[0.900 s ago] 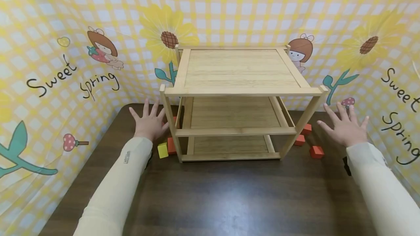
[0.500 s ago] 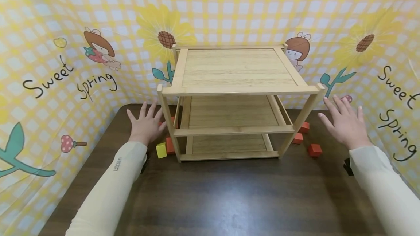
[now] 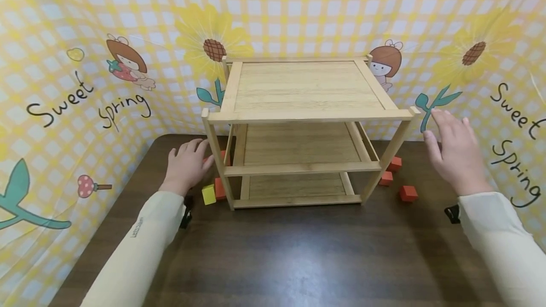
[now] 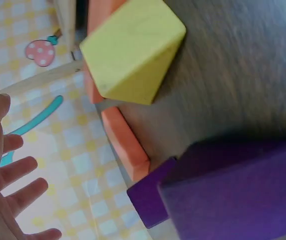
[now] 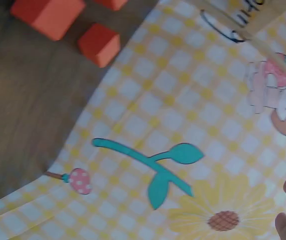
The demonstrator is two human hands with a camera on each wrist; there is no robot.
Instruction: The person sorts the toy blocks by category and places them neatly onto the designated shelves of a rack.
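Note:
My left hand point(image 3: 187, 167) hovers at the left of a three-tier wooden shelf point(image 3: 294, 116), fingers slightly bent and nothing held. Close by it are a yellow block point(image 3: 209, 194) and a red block point(image 3: 219, 188). The left wrist view adds a large purple block point(image 4: 238, 195), a smaller purple block point(image 4: 150, 197) and an orange-red bar point(image 4: 125, 142), which my hand and arm hide in the head view. Off the shelf's right side, my right hand point(image 3: 458, 155) is raised with nothing in it. Red cubes point(image 3: 408, 193) lie between that hand and the shelf.
The shelf stands on a dark wooden table point(image 3: 273, 255), near its back edge. A yellow checked cloth point(image 3: 298, 13) with sunflowers and lettering hangs behind the table and along both sides.
My left hand's spread fingers have drawn together and bent, and the hand has shifted slightly left. My right hand has risen a little, its fingers closer together. The blocks have stayed put.

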